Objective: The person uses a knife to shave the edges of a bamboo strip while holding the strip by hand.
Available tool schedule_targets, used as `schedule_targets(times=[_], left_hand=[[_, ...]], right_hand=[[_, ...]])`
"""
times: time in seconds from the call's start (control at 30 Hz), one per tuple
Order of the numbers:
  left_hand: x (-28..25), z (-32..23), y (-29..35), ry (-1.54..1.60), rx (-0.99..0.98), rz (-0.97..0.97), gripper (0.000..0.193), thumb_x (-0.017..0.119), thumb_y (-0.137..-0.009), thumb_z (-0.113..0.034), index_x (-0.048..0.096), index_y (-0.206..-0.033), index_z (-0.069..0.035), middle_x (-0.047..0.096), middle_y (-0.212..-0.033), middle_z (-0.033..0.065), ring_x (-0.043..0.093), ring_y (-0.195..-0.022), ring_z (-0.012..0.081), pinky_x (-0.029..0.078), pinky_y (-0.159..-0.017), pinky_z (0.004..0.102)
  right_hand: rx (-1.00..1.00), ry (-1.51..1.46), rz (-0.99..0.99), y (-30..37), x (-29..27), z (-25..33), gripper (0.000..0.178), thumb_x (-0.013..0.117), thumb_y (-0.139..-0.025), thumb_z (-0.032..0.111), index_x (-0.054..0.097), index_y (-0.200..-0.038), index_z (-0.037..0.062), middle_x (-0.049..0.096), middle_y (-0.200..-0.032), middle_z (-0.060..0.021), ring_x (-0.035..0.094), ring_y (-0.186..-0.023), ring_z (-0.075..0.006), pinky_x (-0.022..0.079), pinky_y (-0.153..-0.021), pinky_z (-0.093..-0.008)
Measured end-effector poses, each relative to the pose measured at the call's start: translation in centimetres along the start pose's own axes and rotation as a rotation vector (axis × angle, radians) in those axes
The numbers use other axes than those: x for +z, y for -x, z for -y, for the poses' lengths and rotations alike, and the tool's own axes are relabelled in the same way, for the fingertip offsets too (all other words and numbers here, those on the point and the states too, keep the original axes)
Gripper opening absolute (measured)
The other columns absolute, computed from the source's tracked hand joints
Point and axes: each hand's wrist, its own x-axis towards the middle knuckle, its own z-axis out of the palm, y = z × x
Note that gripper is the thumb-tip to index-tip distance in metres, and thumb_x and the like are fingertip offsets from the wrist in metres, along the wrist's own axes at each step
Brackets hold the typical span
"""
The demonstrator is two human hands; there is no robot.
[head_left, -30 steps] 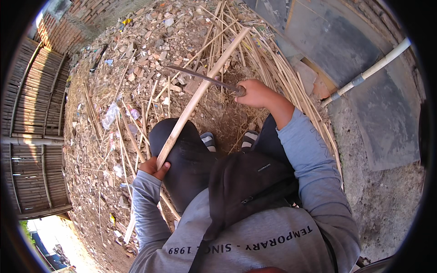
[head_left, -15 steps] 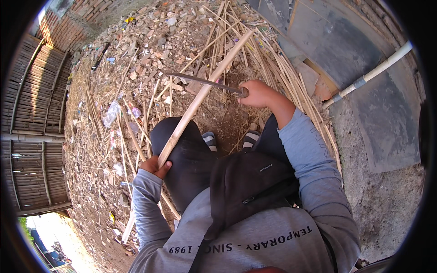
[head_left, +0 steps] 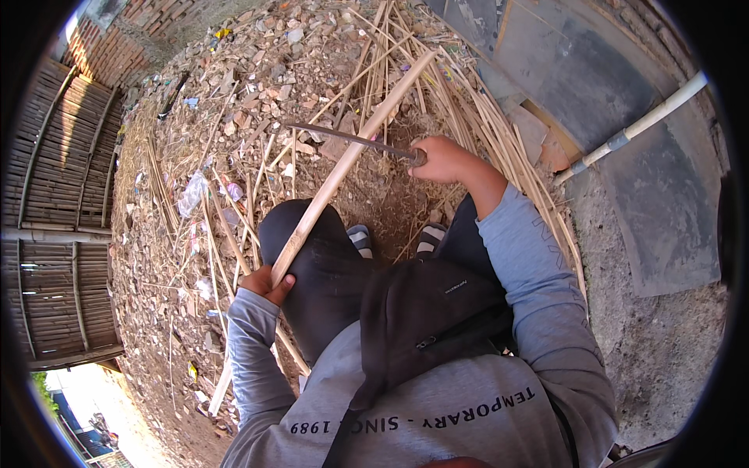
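My left hand is closed round the near end of a long, pale bamboo strip. The strip slants up and away to the right, passing over my left knee. My right hand grips the handle of a machete, whose dark, narrow blade points left and crosses the strip beyond its middle. Part of the blade lies behind the strip, so I cannot tell exactly where they touch. The handle is mostly hidden in my fist.
Split bamboo strips lie in a long pile at the right, and more sticks lie at the left. Broken brick and litter cover the ground. Dark panels and a pale pole stand right; a bamboo wall stands left.
Almost nothing differs. The machete and my right hand have shifted very slightly to the right; the bamboo strip and my left hand stay in place.
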Motion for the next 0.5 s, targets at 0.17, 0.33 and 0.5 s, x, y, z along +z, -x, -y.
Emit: schedule_targets(times=[0.17, 0.33, 0.5], left_hand=[[0.07, 0.14, -0.05, 0.043, 0.013, 0.003, 0.039, 0.073, -0.088, -0.036, 0.063, -0.088, 0.002, 0.058, -0.063, 0.0070, 0.051, -0.059, 0.0157, 0.043, -0.056, 0.0347], [-0.07, -0.08, 0.02, 0.062, -0.018, 0.027, 0.038, 0.072, -0.089, -0.035, 0.064, -0.091, 0.002, 0.060, -0.066, 0.0056, 0.052, -0.061, 0.0141, 0.043, -0.057, 0.0339], [-0.12, -0.46, 0.14, 0.076, 0.008, 0.026, 0.036, 0.072, -0.089, -0.034, 0.064, -0.092, 0.001, 0.059, -0.067, 0.0047, 0.051, -0.063, 0.0134, 0.043, -0.059, 0.0333]], right_hand=[[0.030, 0.000, 0.001, -0.16, 0.07, 0.02, 0.033, 0.074, -0.071, 0.031, 0.068, -0.089, 0.0041, 0.067, -0.086, -0.0202, 0.064, -0.087, -0.0388, 0.050, -0.077, -0.0452], [0.050, -0.005, 0.026, -0.08, -0.20, 0.30, 0.034, 0.074, -0.071, 0.031, 0.068, -0.091, 0.0042, 0.067, -0.087, -0.0205, 0.064, -0.087, -0.0385, 0.050, -0.077, -0.0450], [0.059, -0.007, 0.030, 0.08, -0.34, 0.55, 0.035, 0.074, -0.072, 0.031, 0.068, -0.093, 0.0041, 0.067, -0.087, -0.0206, 0.065, -0.087, -0.0383, 0.050, -0.078, -0.0443]])
